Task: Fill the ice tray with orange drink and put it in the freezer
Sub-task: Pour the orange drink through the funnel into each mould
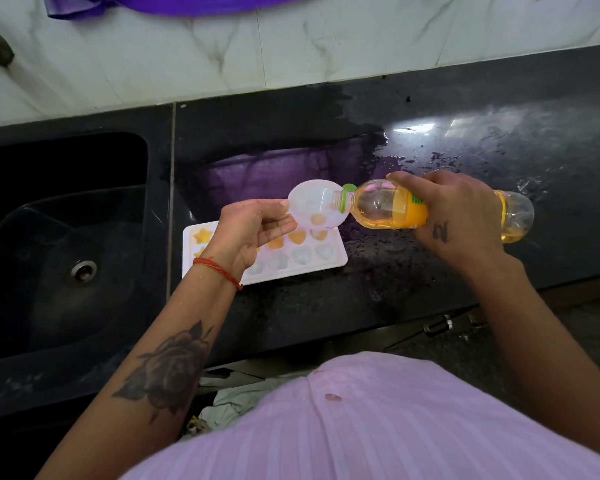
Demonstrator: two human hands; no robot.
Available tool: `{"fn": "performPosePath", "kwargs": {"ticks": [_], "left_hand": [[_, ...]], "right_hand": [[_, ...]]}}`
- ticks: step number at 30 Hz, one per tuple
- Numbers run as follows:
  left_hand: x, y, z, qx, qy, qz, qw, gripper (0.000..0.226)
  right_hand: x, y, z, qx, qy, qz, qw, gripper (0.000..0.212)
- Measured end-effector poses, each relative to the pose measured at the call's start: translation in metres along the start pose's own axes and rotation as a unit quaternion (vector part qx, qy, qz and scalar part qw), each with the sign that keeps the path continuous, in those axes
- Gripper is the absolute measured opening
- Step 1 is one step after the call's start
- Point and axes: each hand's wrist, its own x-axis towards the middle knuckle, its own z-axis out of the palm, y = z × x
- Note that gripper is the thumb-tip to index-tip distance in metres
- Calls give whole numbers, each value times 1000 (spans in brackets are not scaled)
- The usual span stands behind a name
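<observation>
One white plastic ice tray with star and heart cells (329, 263) lies in the middle of the frame on the wet black counter (326, 306); the left wrist hides part of it. Above it, the left hand (253, 230) pinches one small translucent cup (312, 206). The right hand (454, 213) grips one clear bottle of orange drink (388, 209), tilted to the cup. One black sink (66, 237) is at left
</observation>
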Motion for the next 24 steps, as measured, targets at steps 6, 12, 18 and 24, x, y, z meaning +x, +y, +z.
{"fn": "performPosePath", "kwargs": {"ticks": [6,12,18,24], "left_hand": [[3,-1,0,7,2,-2,1000,3],[3,0,-1,3,1,-3,1000,3],[-1,4,-7,-21,-5,4,1000,4],[-9,10,-24,-49,11,6,999,4]], "right_hand": [[0,0,1,3,-3,2,1000,68],[1,1,0,23,-6,6,1000,68],[2,-7,-4,90,-20,16,996,71],[8,-26,-14,154,-23,18,988,79]]}}
